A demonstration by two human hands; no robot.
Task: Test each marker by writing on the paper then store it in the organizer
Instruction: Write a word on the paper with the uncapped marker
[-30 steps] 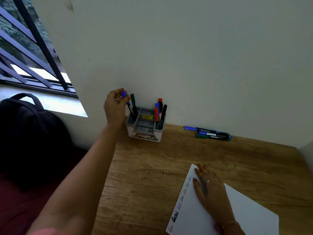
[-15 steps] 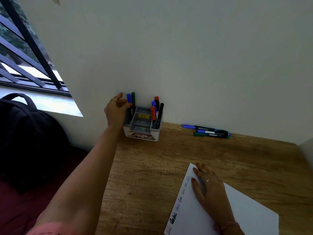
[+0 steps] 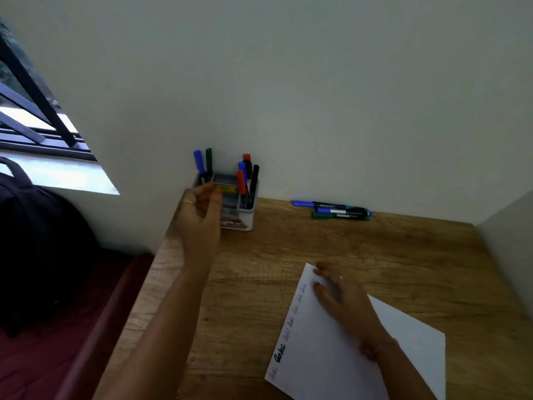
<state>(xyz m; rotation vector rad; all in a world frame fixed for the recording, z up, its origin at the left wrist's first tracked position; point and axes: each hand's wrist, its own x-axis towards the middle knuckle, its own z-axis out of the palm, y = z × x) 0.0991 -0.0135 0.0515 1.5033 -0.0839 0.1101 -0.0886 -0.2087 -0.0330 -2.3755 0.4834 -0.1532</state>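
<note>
Wood-brown tabletop (image 3: 288, 249), with the job a good way along, by the look of it.

At the left, by the wall, a small grey and white organizer (image 3: 245, 216). In its far-left slot, a blue marker (image 3: 198, 163) and a green marker (image 3: 208, 161), both standing up. In its right slot, a bunch of markers (image 3: 247, 180), red, blue and black (too close together to count well). Middle slots empty, as far as can be seen.

Further right, well apart from the organizer, a few loose markers (image 3: 337, 210) lying flat on the tabletop, right against the wall. Blue and green ones, caps on. Probably the ones left to try out and put away.

Nearer and to the right, the white paper (image 3: 403, 356), lying at a slant. Down its left edge, a row of little test scribbles, one thick and dark, the others thin and pale. Lots of white room left for more.

So: more markers stored than waiting. Left to do, most likely: pick up each loose marker, scribble with it, drop it in a slot.

Now the hands. Left hand (image 3: 202, 215) out in front of the organizer, hiding its near-left side, arm stretched long across the tabletop. Fingers (image 3: 215, 194) loosely curled and half spread, with nothing in them. A bit blurry, so can't say if touching the organizer or just beside it.

Right hand (image 3: 343, 298) palm down on the top part of the paper, fingers flat and spread, pinning the sheet in place. Nothing held there either.
</note>
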